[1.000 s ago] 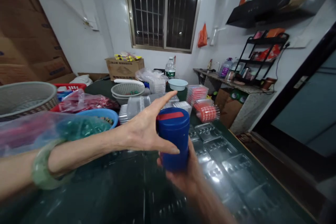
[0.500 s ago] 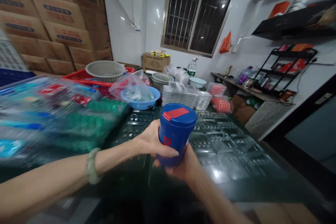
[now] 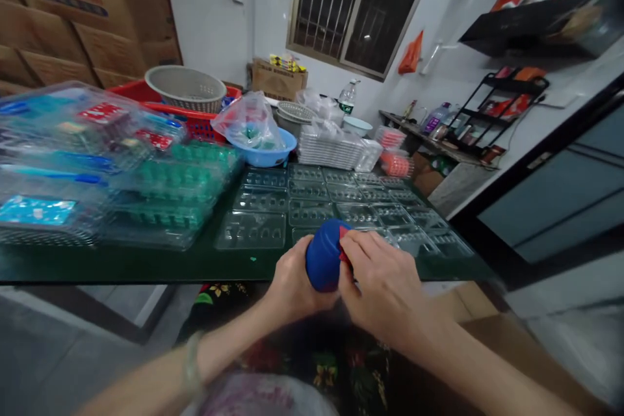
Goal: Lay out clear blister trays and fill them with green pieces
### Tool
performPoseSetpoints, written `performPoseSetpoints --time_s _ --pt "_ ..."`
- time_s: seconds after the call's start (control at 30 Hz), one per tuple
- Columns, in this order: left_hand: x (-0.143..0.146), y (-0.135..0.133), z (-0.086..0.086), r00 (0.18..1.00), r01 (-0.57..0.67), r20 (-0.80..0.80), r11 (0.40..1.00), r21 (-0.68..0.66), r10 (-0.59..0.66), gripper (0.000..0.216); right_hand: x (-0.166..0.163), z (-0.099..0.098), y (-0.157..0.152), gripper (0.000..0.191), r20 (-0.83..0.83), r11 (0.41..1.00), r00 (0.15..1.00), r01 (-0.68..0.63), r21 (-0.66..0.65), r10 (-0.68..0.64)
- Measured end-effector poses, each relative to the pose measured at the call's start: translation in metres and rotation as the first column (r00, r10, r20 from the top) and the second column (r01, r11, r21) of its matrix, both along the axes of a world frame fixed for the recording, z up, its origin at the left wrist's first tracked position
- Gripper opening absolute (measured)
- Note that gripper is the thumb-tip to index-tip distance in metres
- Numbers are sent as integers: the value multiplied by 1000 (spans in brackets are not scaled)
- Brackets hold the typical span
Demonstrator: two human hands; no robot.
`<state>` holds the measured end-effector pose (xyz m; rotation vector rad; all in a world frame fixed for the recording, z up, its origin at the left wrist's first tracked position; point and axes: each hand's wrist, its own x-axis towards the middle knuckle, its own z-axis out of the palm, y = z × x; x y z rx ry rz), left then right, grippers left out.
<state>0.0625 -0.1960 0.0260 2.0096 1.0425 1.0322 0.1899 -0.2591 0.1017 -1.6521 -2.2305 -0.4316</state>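
Note:
A blue travel mug (image 3: 322,260) is tilted over to the right near the table's front edge, with its lid end facing my right hand. My left hand (image 3: 296,279), a pale green bangle (image 3: 193,361) on its wrist, is wrapped round the mug's body. The thumb and fingers of my right hand (image 3: 383,283) are pinched on the red flap (image 3: 344,244) of the lid and hide most of it. Behind the mug, clear plastic blister trays (image 3: 312,213) lie in rows on the dark green table (image 3: 263,266).
Packed plastic trays (image 3: 160,175) are piled on the left. Behind are a blue basin (image 3: 266,155) with a plastic bag, a grey colander (image 3: 188,94) in a red basket (image 3: 195,123), stacked clear packs (image 3: 324,149) and a water bottle (image 3: 348,97). Cartons (image 3: 73,6) stand at the back left.
The mug has come lower and closer to me and tipped from nearly upright to the right. My right hand has moved from beneath it to the lid's red flap. The view has tilted down.

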Motion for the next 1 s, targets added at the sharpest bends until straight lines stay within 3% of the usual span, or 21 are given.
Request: performPoseSetpoints --time_s 0.13,0.27,0.4,0.57,0.7,0.83,0.93,1.0 --pt "5 3 -22 998 -19 -63 997 71 24 78 -1 -7 2 31 119 986 989 107 -129 -91" --pt "3 5 -40 995 1 -98 990 139 13 75 0 -17 1 46 214 977 976 93 -194 -50" --pt "1 5 -46 993 22 -121 991 130 -6 74 -4 -33 1 57 326 986 945 87 -140 -37" --pt "0 4 -48 995 45 -98 987 151 -31 74 -5 -35 4 43 376 992 923 113 -63 -81" --pt "-1 1 -49 988 128 -105 982 136 -114 70 6 -20 10 24 253 981 959 159 -113 -126" --pt "0 1 -46 975 223 -32 973 63 -222 71 25 -4 24 33 -60 968 986 139 -208 -155" --pt "-1 1 -43 960 277 40 961 0 -277 75 40 5 35 40 -447 960 885 -1 -281 -130" --pt "-4 1 -42 962 272 59 959 -74 -268 78 47 10 39 37 -675 938 729 -145 -314 -113"
